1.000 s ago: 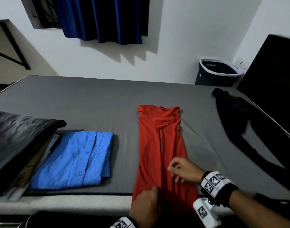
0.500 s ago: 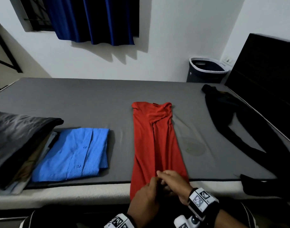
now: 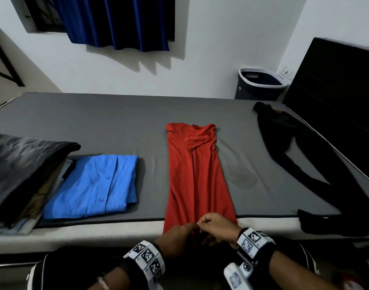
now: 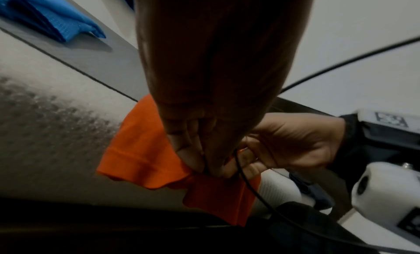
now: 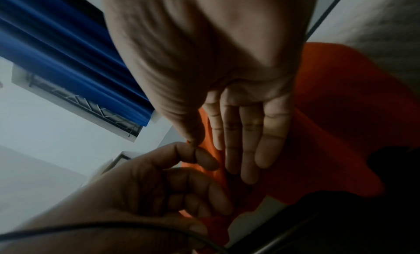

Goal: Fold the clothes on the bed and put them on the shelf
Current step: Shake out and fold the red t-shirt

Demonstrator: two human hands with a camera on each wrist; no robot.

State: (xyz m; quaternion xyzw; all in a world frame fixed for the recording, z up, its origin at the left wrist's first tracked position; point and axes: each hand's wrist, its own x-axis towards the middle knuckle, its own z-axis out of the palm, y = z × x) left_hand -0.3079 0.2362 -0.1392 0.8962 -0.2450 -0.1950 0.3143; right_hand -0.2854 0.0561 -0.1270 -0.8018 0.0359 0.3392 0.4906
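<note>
A red garment point(image 3: 196, 174), folded into a long narrow strip, lies on the grey bed point(image 3: 95, 122), and its lower end hangs over the front edge. Both hands meet at that hanging hem. My left hand point(image 3: 179, 235) pinches the hem point(image 4: 145, 160) between thumb and fingers. Right beside it, my right hand point(image 3: 217, 227) pinches the same edge, thumb on one side and fingers point(image 5: 240, 132) on the other. A folded blue shirt point(image 3: 95, 185) lies left of the red garment. A black garment point(image 3: 305, 164) lies spread out on the bed's right side.
A tilted stack of folded clothes point(image 3: 22, 174) sits at the bed's left edge beside the blue shirt. A dark laundry basket point(image 3: 261, 84) stands behind the bed by the wall. The black headboard point(image 3: 336, 101) closes off the right. A thin cable point(image 4: 250, 189) hangs across the hands.
My right hand slid off the cloth on the bed down to the hanging hem. Both hands now meet there at the front edge.
</note>
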